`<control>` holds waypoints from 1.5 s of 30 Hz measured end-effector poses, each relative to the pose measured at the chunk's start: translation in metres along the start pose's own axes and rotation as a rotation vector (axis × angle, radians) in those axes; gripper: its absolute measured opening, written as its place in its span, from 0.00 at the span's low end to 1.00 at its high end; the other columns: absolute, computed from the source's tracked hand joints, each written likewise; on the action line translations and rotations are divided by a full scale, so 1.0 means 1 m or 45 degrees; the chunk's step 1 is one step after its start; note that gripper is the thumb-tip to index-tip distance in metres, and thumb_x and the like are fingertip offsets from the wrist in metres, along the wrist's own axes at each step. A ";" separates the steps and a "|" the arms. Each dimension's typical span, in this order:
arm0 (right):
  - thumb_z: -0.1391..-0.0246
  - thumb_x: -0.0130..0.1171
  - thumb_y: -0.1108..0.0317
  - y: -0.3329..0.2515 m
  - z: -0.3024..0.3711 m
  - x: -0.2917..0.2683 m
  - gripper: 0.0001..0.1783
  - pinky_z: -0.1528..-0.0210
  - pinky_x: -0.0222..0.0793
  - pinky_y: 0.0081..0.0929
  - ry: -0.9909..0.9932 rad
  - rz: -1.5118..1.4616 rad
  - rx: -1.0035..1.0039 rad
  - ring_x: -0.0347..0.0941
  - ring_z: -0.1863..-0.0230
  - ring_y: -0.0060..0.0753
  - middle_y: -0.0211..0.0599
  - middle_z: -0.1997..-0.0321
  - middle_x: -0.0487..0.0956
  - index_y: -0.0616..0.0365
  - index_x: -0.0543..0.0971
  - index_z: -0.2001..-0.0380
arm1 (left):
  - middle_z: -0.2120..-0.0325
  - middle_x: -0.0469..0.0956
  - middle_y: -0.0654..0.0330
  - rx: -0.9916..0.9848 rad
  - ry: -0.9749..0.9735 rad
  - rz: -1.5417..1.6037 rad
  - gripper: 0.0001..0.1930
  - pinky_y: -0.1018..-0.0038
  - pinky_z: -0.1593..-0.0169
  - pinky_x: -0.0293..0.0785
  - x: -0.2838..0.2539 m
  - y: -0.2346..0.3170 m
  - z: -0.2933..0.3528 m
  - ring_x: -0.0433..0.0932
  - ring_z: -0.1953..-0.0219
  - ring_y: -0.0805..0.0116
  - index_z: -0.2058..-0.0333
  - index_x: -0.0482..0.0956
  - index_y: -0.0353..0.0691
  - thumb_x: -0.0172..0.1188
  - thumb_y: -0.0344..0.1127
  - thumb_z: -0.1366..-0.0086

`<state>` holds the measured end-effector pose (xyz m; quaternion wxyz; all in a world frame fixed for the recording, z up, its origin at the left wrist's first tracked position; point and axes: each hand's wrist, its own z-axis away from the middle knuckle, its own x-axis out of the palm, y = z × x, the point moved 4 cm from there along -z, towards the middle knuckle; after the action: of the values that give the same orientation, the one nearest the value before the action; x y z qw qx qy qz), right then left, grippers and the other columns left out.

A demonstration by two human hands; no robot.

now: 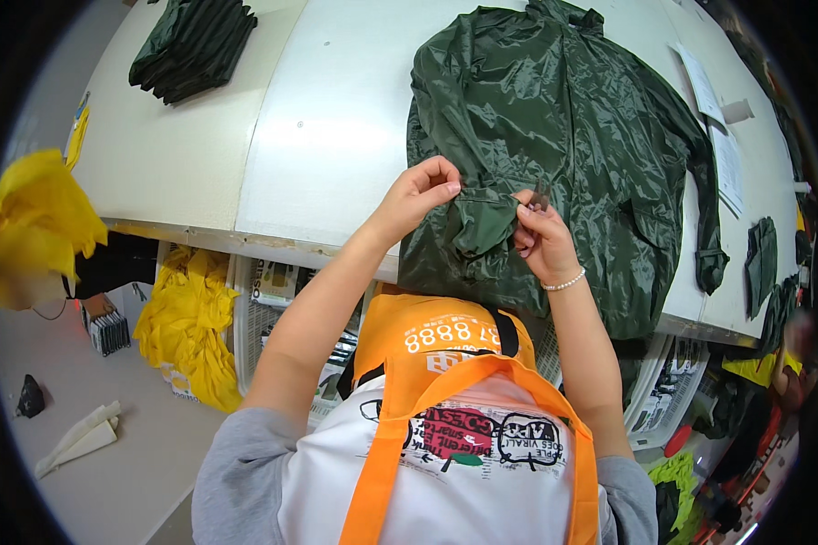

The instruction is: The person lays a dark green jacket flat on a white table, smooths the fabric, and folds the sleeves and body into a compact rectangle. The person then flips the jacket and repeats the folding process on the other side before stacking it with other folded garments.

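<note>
In the head view, a dark green jacket (568, 118) lies spread, front up, on the white worktop (327, 136), filling the upper middle and upper right of the frame, its hem by the near edge; one sleeve bends down to a sleeve end (483, 225) at the centre of the frame, and the other runs down the right side. The left hand (421, 193), left of centre, has its thumb and forefinger closed on the left edge of the sleeve end; the right hand (543, 238), right of centre, has its fingers closed at the right edge of that cloth, with a small dark tool (540, 194) sticking up between them, its kind too small to tell; a beaded bracelet (563, 280) circles the right wrist.

A stack of folded dark green garments (195, 50) sits on the worktop in the upper left of the frame; white papers (725, 168) lie along the right, beside the jacket; yellow cloth (45, 213) shows at the far left, and a yellow heap (191, 318) bulges below the worktop at lower left; the person's orange apron (395, 400) spans the lower middle; at lower right a white crate (645, 413) stands under the worktop.
</note>
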<state>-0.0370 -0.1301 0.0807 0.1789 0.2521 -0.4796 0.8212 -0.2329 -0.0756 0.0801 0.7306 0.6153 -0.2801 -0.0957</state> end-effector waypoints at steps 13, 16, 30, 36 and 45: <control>0.56 0.62 0.79 -0.051 0.031 0.064 0.13 0.73 0.68 0.20 0.014 1.492 -1.016 0.74 0.72 0.26 0.32 0.63 0.75 0.53 0.80 0.64 | 0.76 0.75 0.70 -0.133 0.072 -0.242 0.07 0.89 0.67 0.62 0.028 0.042 0.004 0.68 0.71 0.89 0.62 0.68 0.39 0.55 0.26 0.38; 0.57 0.59 0.81 -0.047 0.021 0.065 0.12 0.74 0.70 0.25 -0.002 1.640 -1.146 0.75 0.73 0.32 0.31 0.65 0.75 0.54 0.78 0.67 | 0.81 0.74 0.70 -0.014 0.146 -0.359 0.06 0.85 0.75 0.58 0.033 0.043 0.000 0.64 0.79 0.87 0.63 0.69 0.38 0.54 0.26 0.39; 0.49 0.60 0.72 -0.040 0.000 0.059 0.10 0.66 0.68 0.27 0.212 1.299 -0.686 0.74 0.68 0.37 0.44 0.65 0.76 0.64 0.72 0.66 | 0.71 0.80 0.63 -0.209 0.170 -0.434 0.06 0.84 0.62 0.72 0.030 0.038 0.000 0.76 0.68 0.81 0.66 0.79 0.31 0.61 0.26 0.43; 0.46 0.59 0.67 -0.060 0.021 0.040 0.14 0.61 0.70 0.32 0.159 1.471 -0.524 0.74 0.65 0.42 0.44 0.63 0.74 0.63 0.70 0.61 | 0.73 0.81 0.63 -0.145 0.216 -0.505 0.07 0.85 0.63 0.70 0.027 0.052 0.000 0.75 0.69 0.83 0.64 0.78 0.33 0.61 0.28 0.42; 0.49 0.60 0.68 -0.073 0.023 0.065 0.10 0.66 0.70 0.31 0.025 1.758 -0.808 0.75 0.66 0.41 0.38 0.66 0.73 0.59 0.73 0.64 | 0.75 0.81 0.63 -0.105 0.121 -0.571 0.09 0.85 0.65 0.69 0.034 0.061 -0.004 0.75 0.70 0.84 0.65 0.73 0.35 0.63 0.26 0.43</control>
<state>-0.0449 -0.1120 0.1788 -0.3075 -0.1761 -0.7400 0.5717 -0.2156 -0.0750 0.1474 0.7281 0.6355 -0.0972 -0.2380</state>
